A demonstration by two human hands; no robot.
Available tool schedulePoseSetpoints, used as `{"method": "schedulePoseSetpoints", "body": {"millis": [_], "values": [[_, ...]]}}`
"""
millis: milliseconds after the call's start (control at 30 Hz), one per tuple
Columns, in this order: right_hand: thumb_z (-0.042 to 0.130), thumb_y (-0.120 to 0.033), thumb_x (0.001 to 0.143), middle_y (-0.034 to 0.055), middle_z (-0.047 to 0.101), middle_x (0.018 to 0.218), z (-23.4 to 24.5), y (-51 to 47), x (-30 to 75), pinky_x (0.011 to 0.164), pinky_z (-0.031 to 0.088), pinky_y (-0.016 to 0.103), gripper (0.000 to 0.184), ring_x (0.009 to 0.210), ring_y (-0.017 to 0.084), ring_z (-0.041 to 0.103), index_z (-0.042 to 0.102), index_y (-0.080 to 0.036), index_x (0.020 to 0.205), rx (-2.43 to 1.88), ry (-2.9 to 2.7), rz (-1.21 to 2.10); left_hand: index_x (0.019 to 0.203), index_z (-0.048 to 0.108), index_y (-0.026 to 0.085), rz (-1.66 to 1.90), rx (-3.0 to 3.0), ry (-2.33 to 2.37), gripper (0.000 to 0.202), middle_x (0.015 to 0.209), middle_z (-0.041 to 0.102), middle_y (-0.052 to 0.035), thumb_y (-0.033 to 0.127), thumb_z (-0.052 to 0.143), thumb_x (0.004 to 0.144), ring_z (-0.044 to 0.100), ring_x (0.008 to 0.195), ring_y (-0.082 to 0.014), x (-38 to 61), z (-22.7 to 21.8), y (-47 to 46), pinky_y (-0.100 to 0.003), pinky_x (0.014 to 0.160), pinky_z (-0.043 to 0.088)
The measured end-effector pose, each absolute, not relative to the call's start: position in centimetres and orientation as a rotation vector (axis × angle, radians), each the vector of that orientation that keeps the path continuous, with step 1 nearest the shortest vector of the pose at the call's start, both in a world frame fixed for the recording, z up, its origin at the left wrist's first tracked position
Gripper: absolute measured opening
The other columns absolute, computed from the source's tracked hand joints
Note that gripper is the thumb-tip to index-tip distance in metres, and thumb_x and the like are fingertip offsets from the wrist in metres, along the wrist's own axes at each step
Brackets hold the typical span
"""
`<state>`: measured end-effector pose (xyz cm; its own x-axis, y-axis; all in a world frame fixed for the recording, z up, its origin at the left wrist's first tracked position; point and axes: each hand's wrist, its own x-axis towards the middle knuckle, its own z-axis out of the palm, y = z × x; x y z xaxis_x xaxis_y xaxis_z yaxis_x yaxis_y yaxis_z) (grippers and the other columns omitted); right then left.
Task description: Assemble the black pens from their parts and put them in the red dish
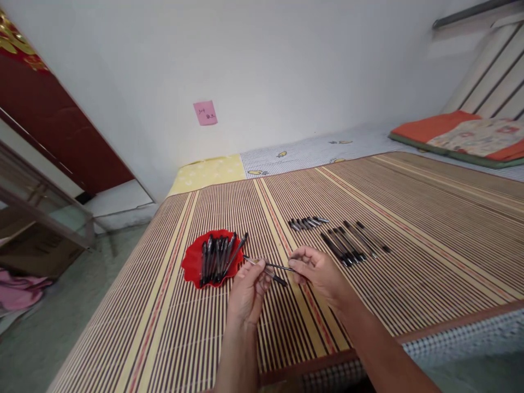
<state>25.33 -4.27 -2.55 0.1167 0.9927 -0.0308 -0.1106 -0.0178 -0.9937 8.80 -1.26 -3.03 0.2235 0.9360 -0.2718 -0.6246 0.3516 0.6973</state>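
My left hand (249,286) is closed on a clear pen barrel (275,277) with a black end that points down to the right. A thin black pen refill (280,266) stretches between my two hands, with its right end pinched in the fingers of my right hand (311,267). Close to my left hand lies a red wavy-edged dish (190,264), which holds several black pens (216,256). Beyond my right hand is a row of short dark, clear-ended pen pieces (308,222). A row of longer black pens or pen parts (346,245) lies to its right.
All of this rests on a striped bamboo mat (196,333) over a bed. A folded orange and floral quilt (462,136) is at the far right. The white wall behind carries a pink note (205,113). At left, the mat's edge drops to the floor (82,295).
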Motion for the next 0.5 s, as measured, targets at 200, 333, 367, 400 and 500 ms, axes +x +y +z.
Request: {"method": "schedulePoseSetpoints", "body": {"millis": [200, 333, 367, 400, 500], "values": [[0.067, -0.052, 0.083, 0.0043, 0.07, 0.077, -2.27, -4.53, 25.49, 0.06, 0.054, 0.028, 0.036, 0.064, 0.015, 0.067, 0.064, -0.017, 0.088, -1.037, -0.911, 1.29, 0.073, 0.065, 0.007, 1.175, 0.378, 0.735, 0.011, 0.066, 0.068, -0.0074, 0.008, 0.077, 0.072, 0.058, 0.051, -0.0074, 8.8, -3.25, -1.0, -0.013, 0.046, 0.044], [0.073, -0.042, 0.079, 0.0072, 0.073, 0.088, -2.26, -4.67, 25.71, 0.08, 0.058, 0.036, 0.034, 0.081, 0.02, 0.073, 0.067, -0.016, 0.099, -0.99, -0.899, 1.301, 0.072, 0.066, 0.006, 1.188, 0.29, 0.697, 0.01, 0.068, 0.068, -0.0089, 0.003, 0.065, 0.081, 0.056, 0.05, -0.0066, 8.6, -3.41, -0.69, -0.014, 0.047, 0.045], [0.075, -0.04, 0.078, 0.0069, 0.074, 0.085, -2.31, -4.67, 25.7, 0.08, 0.058, 0.036, 0.033, 0.081, 0.02, 0.073, 0.068, -0.016, 0.098, -1.029, -0.922, 1.262, 0.072, 0.066, 0.006, 1.186, 0.285, 0.694, 0.011, 0.069, 0.068, -0.0091, 0.003, 0.063, 0.082, 0.056, 0.051, -0.0067, 8.55, -3.43, -0.66, -0.014, 0.047, 0.046], [0.076, -0.039, 0.076, 0.0064, 0.074, 0.081, -2.36, -4.66, 25.65, 0.079, 0.058, 0.036, 0.031, 0.078, 0.02, 0.073, 0.068, -0.016, 0.095, -1.07, -0.944, 1.214, 0.072, 0.066, 0.006, 1.185, 0.284, 0.695, 0.011, 0.069, 0.067, -0.0092, 0.003, 0.063, 0.082, 0.056, 0.05, -0.0069, 8.52, -3.43, -0.65, -0.014, 0.047, 0.046], [0.075, -0.039, 0.075, 0.0047, 0.073, 0.072, -2.54, -4.58, 25.38, 0.072, 0.059, 0.035, 0.028, 0.07, 0.019, 0.072, 0.069, -0.016, 0.089, -1.147, -0.994, 1.094, 0.072, 0.066, 0.007, 1.195, 0.304, 0.685, 0.01, 0.07, 0.068, -0.0097, 0.003, 0.066, 0.081, 0.057, 0.051, -0.0073, 8.46, -3.32, -0.73, -0.014, 0.048, 0.047]]}}
